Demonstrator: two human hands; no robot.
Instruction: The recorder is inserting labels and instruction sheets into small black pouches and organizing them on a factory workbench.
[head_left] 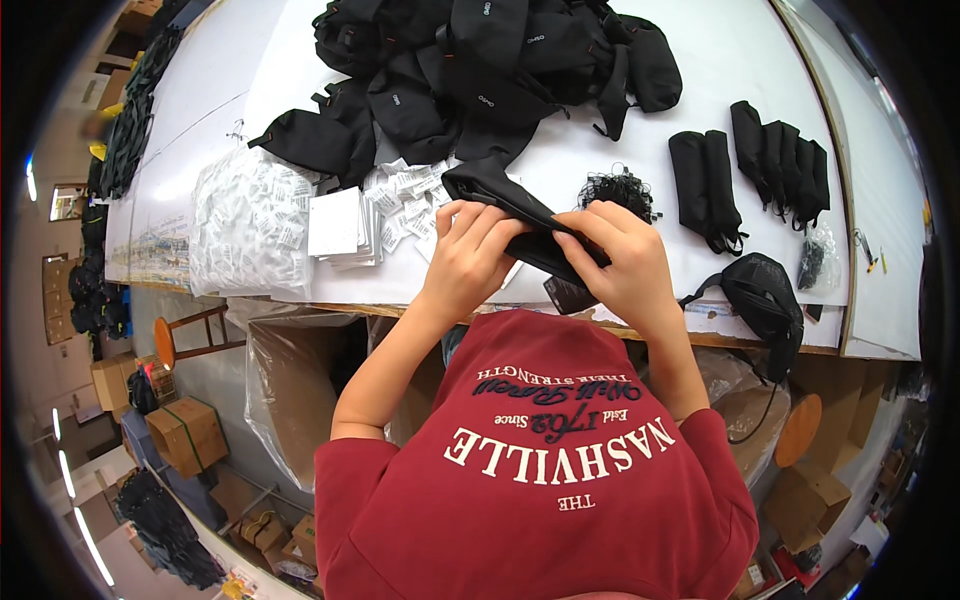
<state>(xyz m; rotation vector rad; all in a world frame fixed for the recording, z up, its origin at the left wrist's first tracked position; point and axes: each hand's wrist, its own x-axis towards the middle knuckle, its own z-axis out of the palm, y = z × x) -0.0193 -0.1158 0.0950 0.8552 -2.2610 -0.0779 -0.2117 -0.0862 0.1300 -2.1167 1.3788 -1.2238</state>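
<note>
Black pouch is held up between both hands, over the counter close to its front edge, straight ahead of the wearer's chest; whether its underside touches the counter I cannot tell. The left hand has its fingers curled onto the near side of the cloth, nearly closed. The right hand grips the other end, fingertips folded in against the fabric; both thumbs are largely hidden. Below the pouch hangs a small dark piece, too unclear to name.

For good handling, I would hold the cloth lightly taut between the hands, so folds open up and the edge is easy to see and feel. One hand should steady while the other works, with fingertips near the edge rather than bunching the middle. Soft fabric like this will probably sag and crease if either grip slackens.

On the left, a large clear plastic bag is packed with small white printed pieces; similar loose labels lie beside a stack of white cards. A small clear bag at the right holds something dark. Under the counter stands a carton lined with clear plastic; its contents are hard to make out. On the floor, a strapped cardboard box looks closed.
</note>
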